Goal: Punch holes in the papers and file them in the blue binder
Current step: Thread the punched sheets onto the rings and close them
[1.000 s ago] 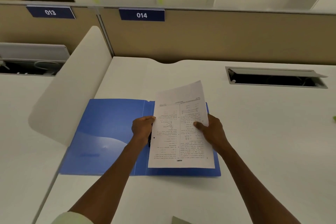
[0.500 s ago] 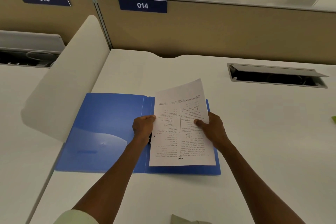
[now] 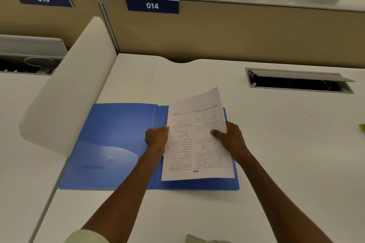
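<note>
My left hand [image 3: 157, 138] and right hand [image 3: 231, 140] pinch the papers [image 3: 197, 140] at both side edges over the open blue binder [image 3: 118, 140] on the counter [image 3: 276, 163]; they are light and floppy, so I judge edge grips best.

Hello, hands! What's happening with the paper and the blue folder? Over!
Left hand and right hand gripping paper by its sides. Paper over open blue binder, near spine. Nothing blocking.

We cannot read the small print on the paper [image 3: 199, 140], which hides most of the blue binder [image 3: 118, 144]'s right half and its rings. Right of the binder, a green object [image 3: 362, 128] is cut off by the frame edge.
</note>
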